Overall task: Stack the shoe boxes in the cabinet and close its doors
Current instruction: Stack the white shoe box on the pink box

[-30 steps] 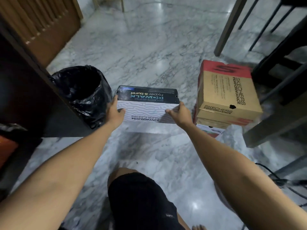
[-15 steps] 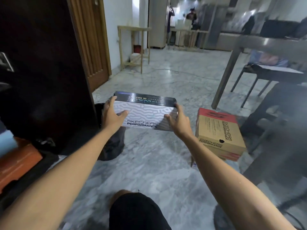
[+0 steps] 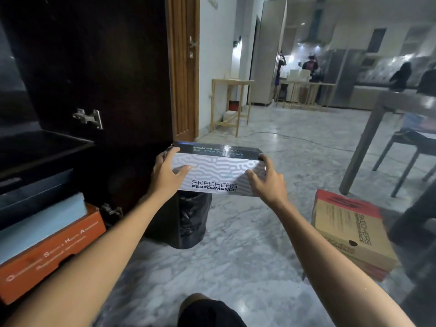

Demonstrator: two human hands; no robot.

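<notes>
I hold a white-patterned Skechers shoe box point(image 3: 217, 172) with a black lid in the air, level, in front of me. My left hand point(image 3: 166, 174) grips its left end and my right hand point(image 3: 267, 181) grips its right end. The dark cabinet's open door point(image 3: 99, 67) stands at left, just left of the held box. Inside the cabinet at lower left lie an orange box point(image 3: 52, 256) with a light blue box point(image 3: 44, 215) on top of it. A brown and red Skechers box point(image 3: 349, 232) rests on other boxes on the floor at right.
A bin lined with a black bag point(image 3: 188, 220) stands on the marble floor under the held box, against the cabinet door. A grey table leg point(image 3: 363, 147) and chair are at right. A wooden door point(image 3: 184, 67) and small wooden stand point(image 3: 231, 102) lie beyond.
Both hands have lifted the white box off the floor and carried it up and slightly left, toward the cabinet. My view has tilted up from the floor to the room.
</notes>
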